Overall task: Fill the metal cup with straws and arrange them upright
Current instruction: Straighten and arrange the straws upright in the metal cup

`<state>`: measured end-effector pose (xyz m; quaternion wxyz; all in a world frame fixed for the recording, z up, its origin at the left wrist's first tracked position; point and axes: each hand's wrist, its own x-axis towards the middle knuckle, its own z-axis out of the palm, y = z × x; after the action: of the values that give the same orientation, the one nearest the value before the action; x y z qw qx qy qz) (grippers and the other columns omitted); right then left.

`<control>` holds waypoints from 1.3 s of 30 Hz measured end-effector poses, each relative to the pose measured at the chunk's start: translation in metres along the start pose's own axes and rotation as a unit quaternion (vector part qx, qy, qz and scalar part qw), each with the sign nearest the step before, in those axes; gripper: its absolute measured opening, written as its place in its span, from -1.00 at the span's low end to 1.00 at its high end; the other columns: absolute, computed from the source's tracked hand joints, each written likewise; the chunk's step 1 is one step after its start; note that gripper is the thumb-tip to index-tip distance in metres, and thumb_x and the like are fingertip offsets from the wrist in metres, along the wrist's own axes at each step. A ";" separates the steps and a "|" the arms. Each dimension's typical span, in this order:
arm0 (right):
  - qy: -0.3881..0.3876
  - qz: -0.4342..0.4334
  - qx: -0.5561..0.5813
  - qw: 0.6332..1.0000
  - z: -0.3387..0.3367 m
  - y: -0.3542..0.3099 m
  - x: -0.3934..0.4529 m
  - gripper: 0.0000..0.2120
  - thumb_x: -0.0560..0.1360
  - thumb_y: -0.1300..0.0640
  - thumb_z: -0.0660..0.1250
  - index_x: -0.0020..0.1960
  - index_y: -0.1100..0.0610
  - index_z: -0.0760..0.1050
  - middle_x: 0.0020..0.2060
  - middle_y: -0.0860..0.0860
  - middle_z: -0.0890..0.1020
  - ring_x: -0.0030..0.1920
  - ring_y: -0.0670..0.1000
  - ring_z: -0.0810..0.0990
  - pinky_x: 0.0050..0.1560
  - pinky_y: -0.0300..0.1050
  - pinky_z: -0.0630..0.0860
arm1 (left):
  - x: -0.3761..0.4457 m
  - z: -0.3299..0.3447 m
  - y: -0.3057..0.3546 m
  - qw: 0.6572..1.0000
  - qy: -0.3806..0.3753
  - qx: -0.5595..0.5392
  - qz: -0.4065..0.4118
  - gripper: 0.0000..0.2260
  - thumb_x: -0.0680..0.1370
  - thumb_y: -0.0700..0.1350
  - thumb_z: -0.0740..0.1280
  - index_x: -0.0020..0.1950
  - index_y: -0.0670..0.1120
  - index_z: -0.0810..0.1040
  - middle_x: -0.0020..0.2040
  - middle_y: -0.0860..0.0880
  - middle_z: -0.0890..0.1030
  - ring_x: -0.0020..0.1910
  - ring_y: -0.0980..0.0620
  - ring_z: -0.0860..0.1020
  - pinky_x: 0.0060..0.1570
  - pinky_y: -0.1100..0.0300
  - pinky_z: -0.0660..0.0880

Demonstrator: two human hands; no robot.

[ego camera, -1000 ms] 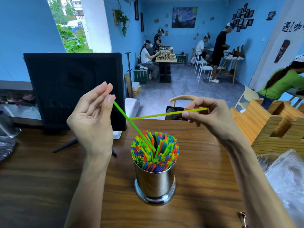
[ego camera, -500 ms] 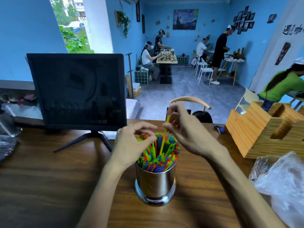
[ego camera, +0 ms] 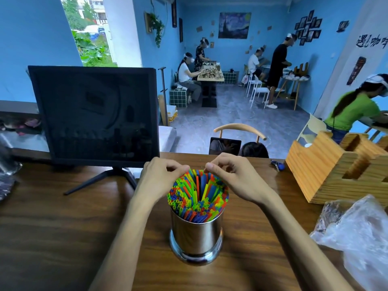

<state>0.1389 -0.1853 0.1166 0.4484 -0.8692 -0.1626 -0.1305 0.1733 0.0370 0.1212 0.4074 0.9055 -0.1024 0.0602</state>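
Fingers [ego camera: 178, 169] of both hands curl onto the straws [ego camera: 197, 192] in the cup [ego camera: 196, 234] (pinching any? can't tell), tidying; next, nudge leaners upright.

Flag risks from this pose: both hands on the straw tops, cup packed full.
1. The left hand and right hand press at the far edge of the straws; an off-centre push could tip the tall metal cup.
2. The straws splay outward past the rim, so squeezing them might crush some or pop a few onto the table.
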 end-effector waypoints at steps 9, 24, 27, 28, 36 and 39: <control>0.004 -0.049 -0.044 0.998 0.014 -0.011 0.008 -0.84 0.55 -0.10 0.42 0.09 -0.10 0.67 0.03 -0.21 0.68 0.16 -0.18 0.57 0.28 0.12 0.44 | -0.004 -0.018 0.024 0.982 0.047 -0.146 0.114 -0.89 0.58 -0.01 0.42 -0.12 0.10 0.71 -0.21 0.22 0.70 -0.23 0.23 0.61 -0.19 0.34 0.46; 0.147 0.092 0.430 0.886 -0.013 -0.022 0.011 -0.81 0.37 0.07 0.47 -0.09 0.16 0.67 -0.18 0.13 0.75 -0.16 0.09 0.76 -0.31 -0.24 0.60 | -0.009 -0.034 0.019 0.889 0.250 -0.376 0.078 -0.88 0.64 -0.17 0.35 -0.03 -0.06 0.68 -0.22 0.01 0.72 -0.28 0.06 0.66 -0.22 0.22 0.64; 0.203 0.109 0.467 0.854 -0.019 -0.027 0.016 -0.78 0.39 0.12 0.43 -0.02 0.21 0.63 -0.22 0.09 0.74 -0.24 0.01 0.75 -0.29 -0.27 0.63 | -0.010 -0.029 0.012 0.921 0.186 -0.335 0.067 -0.89 0.64 -0.16 0.34 -0.02 -0.08 0.67 -0.23 -0.02 0.72 -0.29 0.07 0.65 -0.26 0.25 0.61; 0.217 0.101 0.473 0.848 -0.020 -0.029 0.018 -0.77 0.40 0.13 0.43 0.00 0.23 0.62 -0.19 0.11 0.73 -0.24 0.01 0.74 -0.26 -0.27 0.63 | -0.010 -0.028 0.011 0.928 0.168 -0.327 0.064 -0.89 0.63 -0.15 0.35 -0.02 -0.08 0.67 -0.22 -0.01 0.73 -0.27 0.08 0.66 -0.25 0.27 0.61; 0.279 0.041 0.449 0.848 -0.011 -0.038 0.023 -0.71 0.57 0.23 0.37 0.29 0.14 0.55 -0.13 0.06 0.75 -0.20 0.00 0.71 -0.14 -0.20 0.64 | -0.009 -0.028 0.005 0.945 0.159 -0.274 0.079 -0.90 0.65 -0.09 0.34 0.02 0.04 0.65 -0.04 0.04 0.72 0.04 0.02 0.68 0.14 -0.03 0.62; 0.300 0.008 0.416 0.858 -0.008 -0.042 0.021 -0.56 0.56 0.25 0.39 0.37 0.08 0.36 -0.15 0.12 0.75 -0.23 0.03 0.73 -0.17 -0.14 0.65 | -0.012 -0.031 0.011 0.933 0.182 -0.296 0.088 -0.88 0.67 -0.12 0.31 0.03 0.05 0.62 -0.01 0.03 0.71 0.08 0.01 0.67 0.18 -0.05 0.60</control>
<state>0.1409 -0.1652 0.1599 0.7962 -0.5217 -0.0525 -0.3020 0.1587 0.0547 0.1477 0.6619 0.7046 -0.1184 0.2267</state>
